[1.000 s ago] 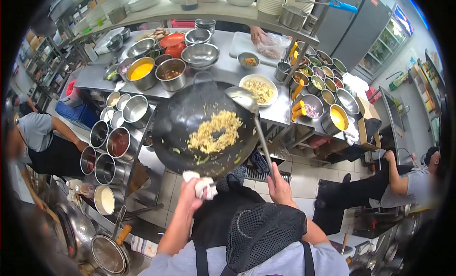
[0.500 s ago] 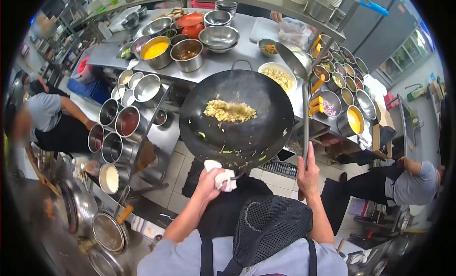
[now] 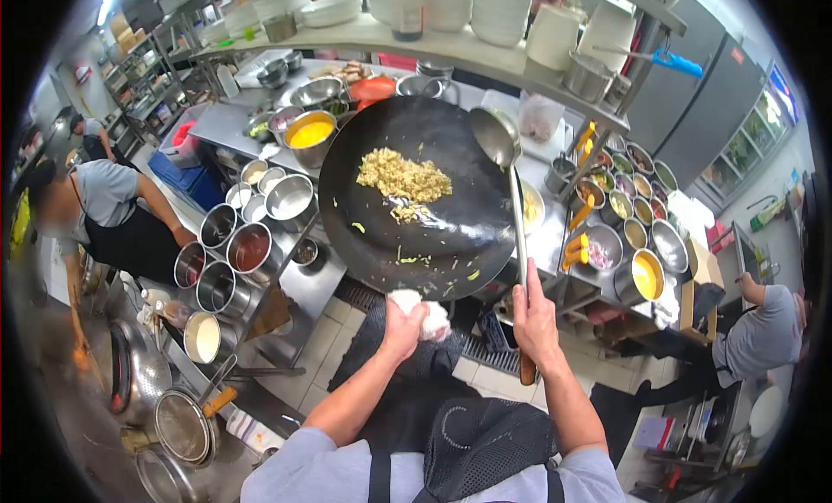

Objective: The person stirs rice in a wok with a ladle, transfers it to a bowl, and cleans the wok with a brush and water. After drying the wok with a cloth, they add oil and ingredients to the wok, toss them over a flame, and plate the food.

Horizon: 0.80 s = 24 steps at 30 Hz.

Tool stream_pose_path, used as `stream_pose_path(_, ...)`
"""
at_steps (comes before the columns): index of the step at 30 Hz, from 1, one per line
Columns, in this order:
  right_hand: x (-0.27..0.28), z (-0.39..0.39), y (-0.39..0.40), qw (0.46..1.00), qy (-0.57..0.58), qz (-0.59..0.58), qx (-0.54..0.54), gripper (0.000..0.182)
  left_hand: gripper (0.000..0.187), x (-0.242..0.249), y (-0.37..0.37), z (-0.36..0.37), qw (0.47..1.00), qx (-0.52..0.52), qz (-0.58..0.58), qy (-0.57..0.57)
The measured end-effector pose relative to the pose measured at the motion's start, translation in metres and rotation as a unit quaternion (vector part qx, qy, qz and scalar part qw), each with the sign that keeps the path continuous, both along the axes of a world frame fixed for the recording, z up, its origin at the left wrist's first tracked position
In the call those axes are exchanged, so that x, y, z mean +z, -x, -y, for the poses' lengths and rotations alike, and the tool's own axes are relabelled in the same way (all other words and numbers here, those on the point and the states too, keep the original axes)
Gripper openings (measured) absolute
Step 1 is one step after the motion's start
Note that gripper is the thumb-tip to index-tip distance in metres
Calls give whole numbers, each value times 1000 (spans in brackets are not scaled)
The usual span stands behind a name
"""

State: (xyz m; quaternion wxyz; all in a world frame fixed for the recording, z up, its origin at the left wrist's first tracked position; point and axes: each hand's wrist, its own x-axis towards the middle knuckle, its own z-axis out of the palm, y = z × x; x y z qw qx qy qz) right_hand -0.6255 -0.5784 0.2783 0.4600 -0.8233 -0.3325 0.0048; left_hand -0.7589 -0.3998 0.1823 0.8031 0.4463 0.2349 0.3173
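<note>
A large black wok [image 3: 451, 252] with a mound of fried rice [image 3: 403, 175] in it is tilted in front of me. My left hand [image 3: 406, 325] grips a white cloth [image 3: 433, 321] at the wok's near rim; the wok handle under it is hidden. In my right hand [image 3: 535, 324] is the long handle of a metal ladle [image 3: 496, 137]. The ladle's bowl lies over the wok's upper right rim, beside the rice. Bits of green and grains stick to the wok's near side.
A co-worker [image 3: 113, 200] stands at the left, another [image 3: 758, 330] at the right. Metal pots [image 3: 290, 200] crowd the left counter. Ingredient bowls [image 3: 604, 247] line the right one. A shelf [image 3: 433, 45] with stacked plates spans the top. Strainers [image 3: 180, 425] lie lower left.
The wok has risen and tilted, and the rice has spread and shifted up and left. The ladle has moved down and left to the wok's rim. My left hand has moved right.
</note>
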Motion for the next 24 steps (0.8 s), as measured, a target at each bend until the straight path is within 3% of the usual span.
stream_pose_path(2, 8, -11, -3, 997, 70, -14, 20, 55, 41, -75, 4, -22, 988, 12, -73, -137)
stream_pose_path(3, 9, -16, -1, 995, 62, -62, 53, 54, 47, -67, 7, -22, 980, 37, -65, -186)
stream_pose_path(5, 36, -15, 13, 924, 43, -349, 148, 56, 55, -41, 20, -9, 973, 72, -77, -203)
stream_pose_path(7, 40, -13, 23, 848, 23, -500, 174, 55, 54, -74, 35, -11, 984, 39, -85, -152)
stream_pose_path(9, 42, -1, 25, 747, 14, -642, 174, 53, 38, -22, 60, 7, 995, -5, -76, 64)
stream_pose_path(11, 36, 22, 26, 696, 24, -701, 154, 48, 36, -31, 90, 10, 982, -49, -99, 152)
stream_pose_path(13, 16, 50, 26, 604, 3, -784, 140, 47, 32, -20, 109, 23, 972, -61, -117, 197)
stream_pose_path(14, 19, 58, 28, 596, 9, -792, 132, 49, 31, -18, 113, 25, 966, -63, -141, 208)
stream_pose_path(19, 39, 73, 23, 597, -93, -788, 116, 48, 28, -26, 105, 21, 961, -64, -145, 228)
stream_pose_path(21, 51, 64, 20, 741, -106, -660, 63, 50, 27, -20, 97, 15, 962, -59, -138, 228)
stream_pose_path(24, 23, 46, -2, 895, -50, -442, 18, 53, 27, -27, 89, 6, 969, -35, -121, 213)
